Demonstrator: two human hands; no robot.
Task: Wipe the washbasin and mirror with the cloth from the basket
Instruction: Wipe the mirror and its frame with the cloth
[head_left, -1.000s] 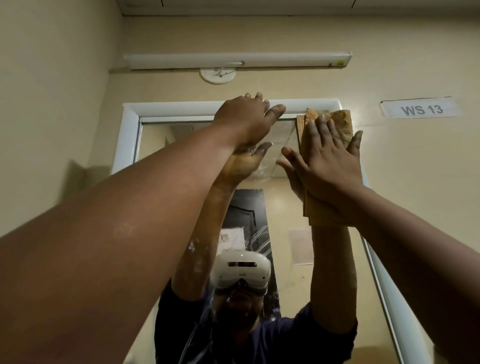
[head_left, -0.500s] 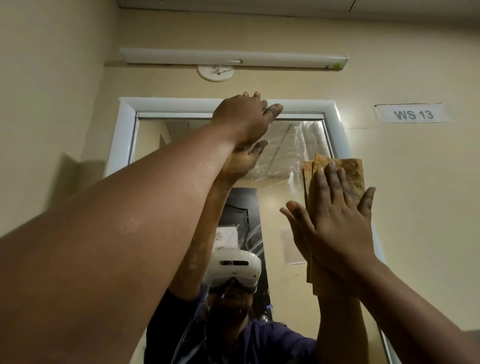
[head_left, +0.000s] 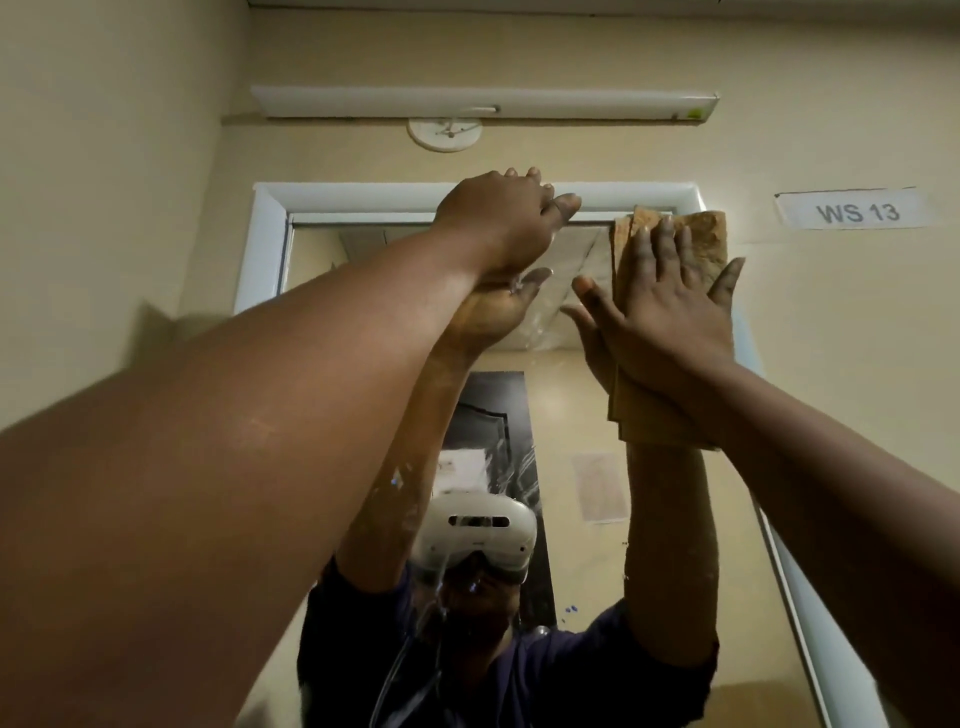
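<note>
A white-framed mirror (head_left: 582, 415) hangs on the beige wall in front of me. My right hand (head_left: 670, 317) lies flat with fingers spread, pressing a folded tan cloth (head_left: 696, 239) against the glass at the mirror's top right corner. My left hand (head_left: 501, 223) rests on the mirror's top frame (head_left: 363, 195), fingers curled over its edge. The glass reflects both arms, the headset and a dark shirt. The washbasin is out of view.
A white tube light (head_left: 483, 101) and a round ceiling-rose fitting (head_left: 445, 134) sit above the mirror. A label reading WS 13 (head_left: 857, 210) is stuck to the wall at the right. A side wall (head_left: 104, 182) stands close at the left.
My right hand slid the cloth down the mirror's right side, then back up to the top right corner. My left hand stayed on the top frame.
</note>
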